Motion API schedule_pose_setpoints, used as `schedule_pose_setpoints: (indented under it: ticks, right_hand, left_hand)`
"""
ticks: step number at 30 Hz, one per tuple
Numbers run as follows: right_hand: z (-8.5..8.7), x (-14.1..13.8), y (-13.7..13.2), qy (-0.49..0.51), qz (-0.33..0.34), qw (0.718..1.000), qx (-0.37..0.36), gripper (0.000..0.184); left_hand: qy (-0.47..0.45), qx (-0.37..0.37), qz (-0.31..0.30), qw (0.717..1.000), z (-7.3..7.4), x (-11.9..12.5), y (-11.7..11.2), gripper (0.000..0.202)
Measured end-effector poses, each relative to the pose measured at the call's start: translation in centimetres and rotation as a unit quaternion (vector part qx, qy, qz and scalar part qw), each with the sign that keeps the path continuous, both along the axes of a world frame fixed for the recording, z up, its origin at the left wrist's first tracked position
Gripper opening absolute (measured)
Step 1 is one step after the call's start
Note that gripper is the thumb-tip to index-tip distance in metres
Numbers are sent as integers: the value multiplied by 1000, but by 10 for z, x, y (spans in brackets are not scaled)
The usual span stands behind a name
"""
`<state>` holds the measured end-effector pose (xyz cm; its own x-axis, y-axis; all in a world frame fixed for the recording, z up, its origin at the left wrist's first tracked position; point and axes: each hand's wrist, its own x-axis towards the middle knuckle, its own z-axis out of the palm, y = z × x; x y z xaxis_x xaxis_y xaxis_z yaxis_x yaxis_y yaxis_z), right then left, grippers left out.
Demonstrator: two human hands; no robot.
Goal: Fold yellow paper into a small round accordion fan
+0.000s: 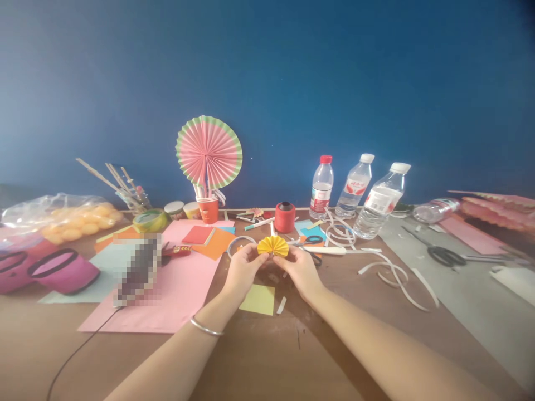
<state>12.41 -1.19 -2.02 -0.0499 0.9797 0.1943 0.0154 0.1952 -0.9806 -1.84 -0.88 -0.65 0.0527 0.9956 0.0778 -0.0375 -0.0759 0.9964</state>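
Observation:
Between my two hands is a small yellow pleated paper fan (pixel 273 245), spread into a half-round with its curved edge upward. My left hand (pixel 245 268) pinches its left side, with a silver bangle (pixel 207 328) on that wrist. On the other side, my right hand (pixel 301 271) grips the fan's right corner between thumb and fingers. A pale yellow paper square (pixel 258 299) lies on the table below the hands, with a small white strip (pixel 281 305) beside it. Just behind the fan stands a red spool of thread (pixel 285 217).
A pink-and-green round paper fan (pixel 209 153) stands in a red cup (pixel 208 210). Three water bottles (pixel 382 203) stand at the back right. Scissors (pixel 447 256) and curled white strips (pixel 397 275) lie rightward; pink paper (pixel 188 301) and magenta tape rolls (pixel 67 271) lie leftward.

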Motion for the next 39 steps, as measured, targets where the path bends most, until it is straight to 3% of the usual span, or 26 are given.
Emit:
schedule_pose_setpoints:
  ticks: [11,19,25,39]
  right_hand:
    - [1,1,0,-7,-22,999,-25,29]
    - [2,0,-2,-19,-2,1000,-3,27]
    - [3,1,-2,-40,-27,999,-1,26]
    - [0,1,1,20,-48,999,-8,28]
  left_hand:
    - [92,27,36,995,-3,-4,2,22]
    - [93,18,34,995,-1,-2,1,18]
    - [80,19,19,996,-3,-1,2,17]
    - [55,-9,30,998,-5,-1,4,23]
